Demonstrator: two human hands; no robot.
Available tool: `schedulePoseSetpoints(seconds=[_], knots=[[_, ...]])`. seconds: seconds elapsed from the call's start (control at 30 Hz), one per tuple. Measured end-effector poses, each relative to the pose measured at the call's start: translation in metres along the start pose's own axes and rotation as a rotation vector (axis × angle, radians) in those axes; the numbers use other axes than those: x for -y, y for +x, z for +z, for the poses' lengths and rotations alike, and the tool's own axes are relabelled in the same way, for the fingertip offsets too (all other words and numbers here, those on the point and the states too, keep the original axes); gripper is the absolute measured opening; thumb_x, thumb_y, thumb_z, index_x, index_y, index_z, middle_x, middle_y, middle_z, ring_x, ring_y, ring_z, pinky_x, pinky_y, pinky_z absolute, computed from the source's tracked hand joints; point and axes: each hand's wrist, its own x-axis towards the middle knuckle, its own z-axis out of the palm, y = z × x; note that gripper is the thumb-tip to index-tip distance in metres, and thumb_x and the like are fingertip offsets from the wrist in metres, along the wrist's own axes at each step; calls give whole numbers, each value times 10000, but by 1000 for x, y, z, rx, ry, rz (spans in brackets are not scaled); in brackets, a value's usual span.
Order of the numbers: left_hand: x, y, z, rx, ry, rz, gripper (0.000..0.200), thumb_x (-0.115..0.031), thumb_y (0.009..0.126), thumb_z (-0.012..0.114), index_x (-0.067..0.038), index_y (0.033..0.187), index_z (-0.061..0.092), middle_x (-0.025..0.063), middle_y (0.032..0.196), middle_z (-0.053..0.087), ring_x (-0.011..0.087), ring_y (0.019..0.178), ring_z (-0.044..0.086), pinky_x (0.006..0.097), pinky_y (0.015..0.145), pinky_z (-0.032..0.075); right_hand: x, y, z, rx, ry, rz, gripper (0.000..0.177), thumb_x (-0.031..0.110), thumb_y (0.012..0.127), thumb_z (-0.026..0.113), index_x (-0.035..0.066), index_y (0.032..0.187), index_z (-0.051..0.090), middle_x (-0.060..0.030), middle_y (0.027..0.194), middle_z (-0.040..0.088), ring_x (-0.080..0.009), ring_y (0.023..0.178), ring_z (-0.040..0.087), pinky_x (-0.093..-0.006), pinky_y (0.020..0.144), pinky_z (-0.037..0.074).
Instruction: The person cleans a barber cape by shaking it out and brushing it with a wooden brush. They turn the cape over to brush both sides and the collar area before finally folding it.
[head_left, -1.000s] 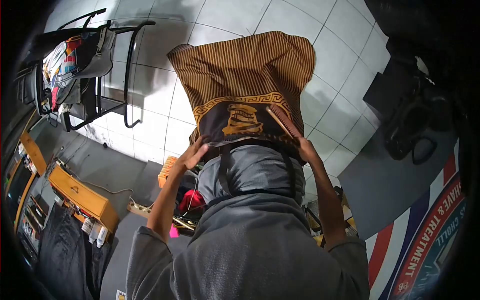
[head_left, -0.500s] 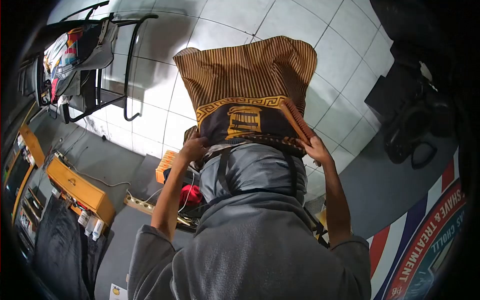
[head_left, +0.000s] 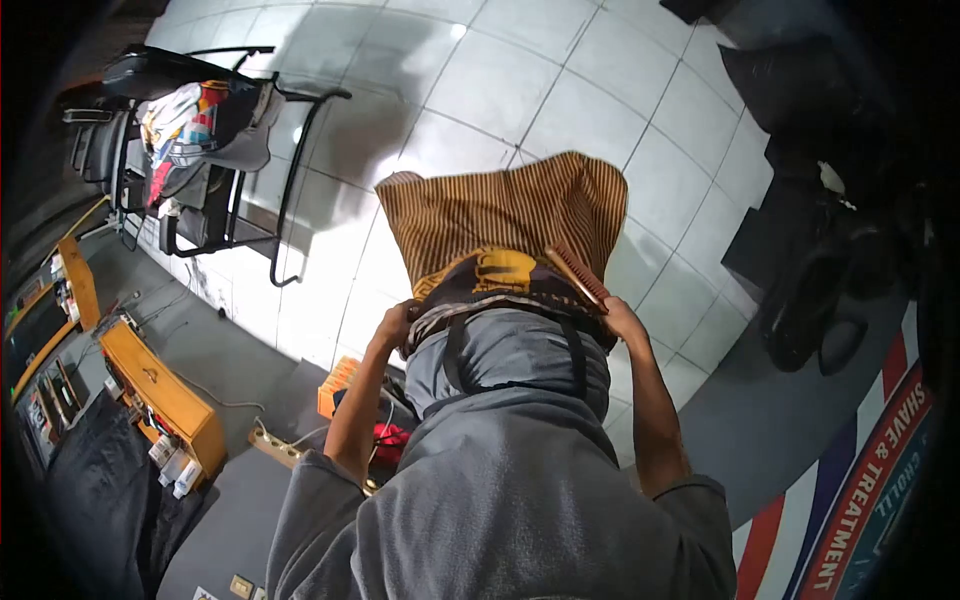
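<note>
Bunched lower than before, striped cape [head_left: 500, 215], left hand [head_left: 393, 325] fingers curled on its collar edge, right hand [head_left: 622, 320] gripping collar and comb [head_left: 575, 272]

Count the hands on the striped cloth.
2. The left hand holds the striped cloth at its lower left edge; the right hand is at the lower right edge, holding a comb. None seem hidden.

White tiled floor [head_left: 600, 90] (glossy), a clothes-hung black metal rack [head_left: 200, 200] on it.
</note>
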Motion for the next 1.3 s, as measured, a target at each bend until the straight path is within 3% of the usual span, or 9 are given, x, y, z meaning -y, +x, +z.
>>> schedulePoseSetpoints(seconds=[0.07,0.2,0.4,0.5,0.67,0.77,0.87,1.13,1.3], knots=[[-50,13,-37,-55,202,19,343,-131,764,635,-53,1096,595,224,816,647,292,737,655,354,647,499,7,18,-9,-168,-355,-60,282,226,765,637,-22,898,620,-208,868,646,-370,789,619,-448,689,475],[-106,51,-101,-497,251,390,357,-35,732,584,-36,1089,587,155,699,619,256,601,615,351,582,482,84,35,-48,-668,-238,-79,238,216,783,657,-18,810,629,-255,832,617,-407,804,603,-458,698,474],[-248,12,-182,-860,197,637,142,10,756,590,-17,889,632,146,822,606,296,760,608,357,677,476,197,3,-125,-1151,-54,-467,303,272,868,619,-29,897,643,-159,707,634,-212,668,633,-335,624,471],[-271,5,-190,-1015,133,720,152,25,771,593,-5,919,606,130,854,601,279,795,604,340,705,473,229,-19,-140,-1141,19,-407,207,158,839,617,-3,969,617,-215,808,635,-364,701,629,-390,645,476],[-291,-7,-193,-1165,32,830,190,74,777,590,7,955,590,115,888,600,233,830,606,309,742,478,243,-35,-142,-1180,197,-539,259,182,844,625,-19,1007,610,-167,825,662,-240,744,647,-338,675,473],[-273,8,-190,-889,-283,864,206,100,796,572,14,982,586,96,916,602,186,863,604,282,761,484,230,-36,-150,-1069,156,-405,258,153,832,631,-16,1026,611,-148,848,668,-223,774,640,-318,694,467],[-269,-1,-183,-953,-262,878,225,107,810,561,14,1014,581,82,936,600,156,880,596,263,773,485,227,-45,-145,-1091,176,-481,256,138,828,615,-23,1027,604,-163,842,662,-223,766,636,-319,703,468],[-210,17,-161,-448,235,778,247,-11,813,594,-14,1060,585,176,845,578,369,757,572,401,666,471,156,-25,-115,-863,-324,-217,186,85,847,561,-22,997,584,-241,868,627,-383,815,623,-355,698,478],[-149,-3,-121,-281,179,658,212,12,834,568,10,1046,569,204,958,618,332,841,636,390,681,503,106,-48,-74,-451,182,-114,202,135,841,597,-11,982,601,-133,862,652,-255,741,622,-338,659,484]])
